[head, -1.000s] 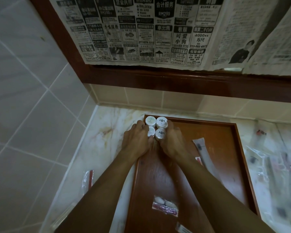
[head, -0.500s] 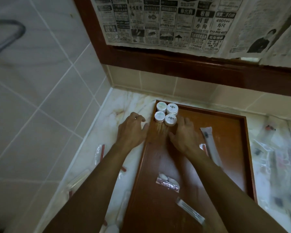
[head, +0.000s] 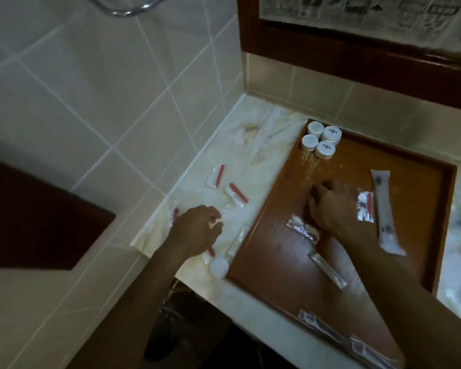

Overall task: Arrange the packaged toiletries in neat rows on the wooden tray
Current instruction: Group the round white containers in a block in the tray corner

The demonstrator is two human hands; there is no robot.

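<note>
Four white jars [head: 321,141] sit squared at the wooden tray [head: 282,275]'s upper-left corner. The left hand [head: 194,231] hovers loosely curled, holding nothing, over crinkly sachets [head: 233,194] at centre-left; the right hand [head: 330,206] rests relaxed on the tray. Those packets look light and slippery, best pinched by an edge.

text: none legible | newspaper [head: 378,14] on mirror frame: print blurred | jar lids [head: 321,138]: marks unreadable

Four round jars [head: 321,141] in tray [head: 277,262] corner
</note>
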